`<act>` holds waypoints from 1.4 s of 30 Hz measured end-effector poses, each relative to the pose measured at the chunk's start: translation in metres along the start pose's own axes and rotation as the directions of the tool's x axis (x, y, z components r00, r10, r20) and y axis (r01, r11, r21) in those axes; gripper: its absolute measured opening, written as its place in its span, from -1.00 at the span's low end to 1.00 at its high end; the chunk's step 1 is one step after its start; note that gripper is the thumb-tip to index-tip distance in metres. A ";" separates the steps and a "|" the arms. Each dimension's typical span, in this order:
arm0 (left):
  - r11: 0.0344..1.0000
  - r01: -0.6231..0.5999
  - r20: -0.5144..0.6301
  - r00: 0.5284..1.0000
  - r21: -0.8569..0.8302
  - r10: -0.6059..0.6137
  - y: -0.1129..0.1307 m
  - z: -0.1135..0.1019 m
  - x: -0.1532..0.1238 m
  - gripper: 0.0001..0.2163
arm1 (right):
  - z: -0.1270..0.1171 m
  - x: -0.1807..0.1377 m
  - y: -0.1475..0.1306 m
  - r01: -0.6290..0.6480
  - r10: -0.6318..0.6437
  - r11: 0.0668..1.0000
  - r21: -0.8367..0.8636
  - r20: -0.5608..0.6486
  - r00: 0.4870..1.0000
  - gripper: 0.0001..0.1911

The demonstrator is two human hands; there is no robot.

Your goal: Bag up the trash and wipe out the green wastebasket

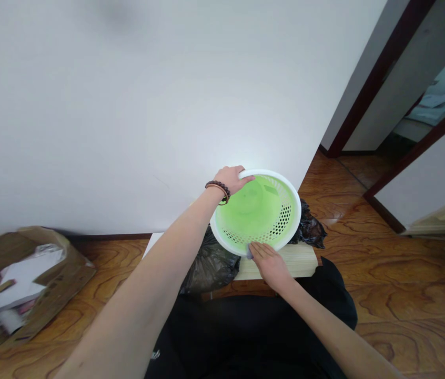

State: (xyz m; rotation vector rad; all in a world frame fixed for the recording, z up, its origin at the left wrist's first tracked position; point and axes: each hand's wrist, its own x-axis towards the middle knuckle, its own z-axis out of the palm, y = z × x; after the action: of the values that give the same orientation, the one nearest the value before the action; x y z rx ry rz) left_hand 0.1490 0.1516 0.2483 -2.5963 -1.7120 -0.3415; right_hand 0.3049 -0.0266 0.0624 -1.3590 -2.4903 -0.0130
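Note:
A green perforated plastic basket with a white rim (281, 185) is held up in front of the white wall, its inside facing me and nothing in it. My left hand (231, 180), with a bead bracelet on the wrist, grips the rim at the upper left. My right hand (269, 259) is at the lower rim, its fingers closed on a small greyish thing pressed against the rim, too small to name.
Below the basket lie a black plastic bag (210, 263) and a pale wooden board (297, 259) on the wood floor. An open cardboard box (54, 263) with papers stands at the left. A dark-framed doorway (388, 58) opens at the right.

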 end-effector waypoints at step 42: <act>0.988 -0.145 0.070 0.987 -0.049 0.148 0.021 0.001 0.010 -0.28 | 0.008 -0.001 0.005 -0.024 0.023 1.000 0.013 0.068 0.997 -0.52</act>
State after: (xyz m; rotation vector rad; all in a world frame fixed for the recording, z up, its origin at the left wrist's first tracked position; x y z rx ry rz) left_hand 0.1722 0.1520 0.2517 -2.7791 -1.5382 -0.2861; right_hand 0.3069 -0.0235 0.0542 -1.4053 -2.5244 0.0566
